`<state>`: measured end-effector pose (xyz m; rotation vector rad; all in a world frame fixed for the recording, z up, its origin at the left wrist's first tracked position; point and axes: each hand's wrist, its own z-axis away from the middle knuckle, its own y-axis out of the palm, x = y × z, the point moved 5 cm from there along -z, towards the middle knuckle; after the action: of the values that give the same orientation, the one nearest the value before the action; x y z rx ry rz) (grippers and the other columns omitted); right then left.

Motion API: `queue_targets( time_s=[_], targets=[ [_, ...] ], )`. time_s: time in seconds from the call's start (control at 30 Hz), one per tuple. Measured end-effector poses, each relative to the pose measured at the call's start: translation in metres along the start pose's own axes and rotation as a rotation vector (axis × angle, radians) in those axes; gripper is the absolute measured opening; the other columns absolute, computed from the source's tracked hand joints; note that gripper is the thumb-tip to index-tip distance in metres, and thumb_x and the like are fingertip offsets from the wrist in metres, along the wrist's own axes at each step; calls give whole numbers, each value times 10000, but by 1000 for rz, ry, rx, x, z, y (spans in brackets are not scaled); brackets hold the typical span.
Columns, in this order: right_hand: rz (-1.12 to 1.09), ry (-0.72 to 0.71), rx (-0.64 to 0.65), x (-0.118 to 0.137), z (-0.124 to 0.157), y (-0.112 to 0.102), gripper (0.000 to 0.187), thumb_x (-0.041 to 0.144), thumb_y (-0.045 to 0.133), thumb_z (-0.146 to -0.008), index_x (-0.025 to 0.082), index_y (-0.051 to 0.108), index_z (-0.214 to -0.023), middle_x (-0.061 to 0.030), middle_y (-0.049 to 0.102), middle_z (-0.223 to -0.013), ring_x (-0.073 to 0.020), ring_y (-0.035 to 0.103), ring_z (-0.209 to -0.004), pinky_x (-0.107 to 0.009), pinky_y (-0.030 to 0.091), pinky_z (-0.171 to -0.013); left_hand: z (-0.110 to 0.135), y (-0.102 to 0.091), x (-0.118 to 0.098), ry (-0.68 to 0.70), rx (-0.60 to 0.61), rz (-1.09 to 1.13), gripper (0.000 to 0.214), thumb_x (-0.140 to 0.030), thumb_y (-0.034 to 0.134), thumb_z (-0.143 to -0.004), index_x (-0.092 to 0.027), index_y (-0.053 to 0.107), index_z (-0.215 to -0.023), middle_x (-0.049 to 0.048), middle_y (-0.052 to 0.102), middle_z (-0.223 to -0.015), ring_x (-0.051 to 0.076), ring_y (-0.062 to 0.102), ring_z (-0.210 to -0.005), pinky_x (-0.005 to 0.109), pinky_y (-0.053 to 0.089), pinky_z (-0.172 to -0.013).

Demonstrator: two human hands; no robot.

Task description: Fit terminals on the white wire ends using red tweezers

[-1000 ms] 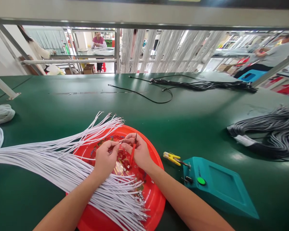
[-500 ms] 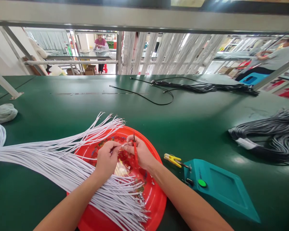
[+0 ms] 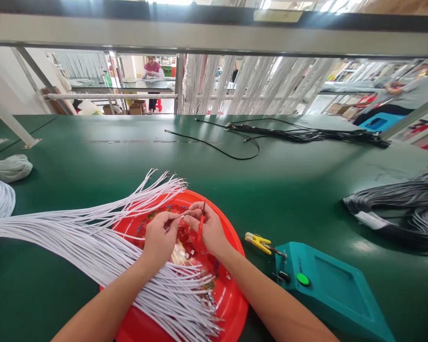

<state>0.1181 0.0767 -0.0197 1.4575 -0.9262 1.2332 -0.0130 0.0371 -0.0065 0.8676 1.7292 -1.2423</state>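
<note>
Over a red plastic basin (image 3: pixel 235 304) my two hands meet, fingertips close together. My left hand (image 3: pixel 161 237) is closed in a pinch on the end of a white cable, most of it hidden by the fingers. My right hand (image 3: pixel 209 232) holds red-handled scissors (image 3: pixel 201 227) in its palm, the dark blades pointing up and away. Its thumb and forefinger also pinch at the tip of that cable. A thick bundle of white cables (image 3: pixel 92 242) runs in from the left and fans across the basin, its cut ends showing stripped tips.
Right of the basin sits a teal device (image 3: pixel 338 285) with a green button and a yellow clip (image 3: pixel 258 242). Black cables (image 3: pixel 306 133) lie at the back, a grey-black coil (image 3: pixel 395 213) at right. White coiled cable (image 3: pixel 0 199) and grey cloth (image 3: pixel 9 168) are left. Co-workers sit beyond.
The view has tilted and shifted slightly, so the scene sits a little lower and further right. Both hands stay together over the basin, with small finger movements at the cable end.
</note>
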Motion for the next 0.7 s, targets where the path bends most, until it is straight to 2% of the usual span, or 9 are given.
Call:
queue_targets(
  time_s=[0.07, 0.2, 0.37, 0.5, 0.63, 0.7],
  targets=[
    [176, -103, -41, 3, 3, 0, 233, 328, 650, -690, 198, 493, -803, 5, 555, -702, -155, 542, -667, -286, 456, -643, 1, 0, -2, 13, 2, -39, 131, -243, 528, -783, -164, 633, -778, 29, 661, -757, 146, 603, -687, 261, 484, -657],
    [434, -202, -121, 5, 6, -7, 186, 364, 581, -746, 200, 501, -781, -10, 553, -706, -172, 529, -664, -303, 450, -649, 4, 0, -7, 62, 35, -152, 161, -235, 506, -802, -181, 653, -841, 45, 676, -831, 168, 614, -762, 289, 487, -719],
    [587, -153, -187, 0, 1, -21, 237, 427, 553, -751, 205, 496, -812, -27, 588, -750, -189, 559, -688, -299, 447, -644, 4, -1, -11, 172, 54, -339, 236, -197, 440, -839, -182, 658, -929, 64, 676, -888, 194, 599, -847, 335, 460, -807],
    [710, -176, -183, 4, 2, -20, 260, 454, 519, -743, 208, 519, -826, -42, 612, -782, -202, 578, -701, -308, 455, -650, 2, -2, -9, 157, 85, -418, 262, -164, 426, -829, -193, 678, -892, 59, 692, -872, 200, 608, -824, 346, 455, -793],
    [731, -134, -223, 6, 2, -23, 314, 500, 537, -679, 218, 522, -816, -51, 633, -784, -226, 609, -723, -325, 476, -657, 3, -5, -10, 133, 80, -436, 240, -182, 456, -816, -209, 688, -873, 40, 704, -888, 199, 609, -830, 350, 445, -804],
    [677, -79, -238, 2, 0, -27, 364, 520, 545, -666, 221, 514, -872, -52, 645, -789, -234, 624, -743, -323, 487, -636, 2, -7, -15, 155, 60, -459, 220, -191, 478, -809, -218, 690, -860, 26, 708, -864, 193, 603, -813, 354, 432, -823]
  ],
)
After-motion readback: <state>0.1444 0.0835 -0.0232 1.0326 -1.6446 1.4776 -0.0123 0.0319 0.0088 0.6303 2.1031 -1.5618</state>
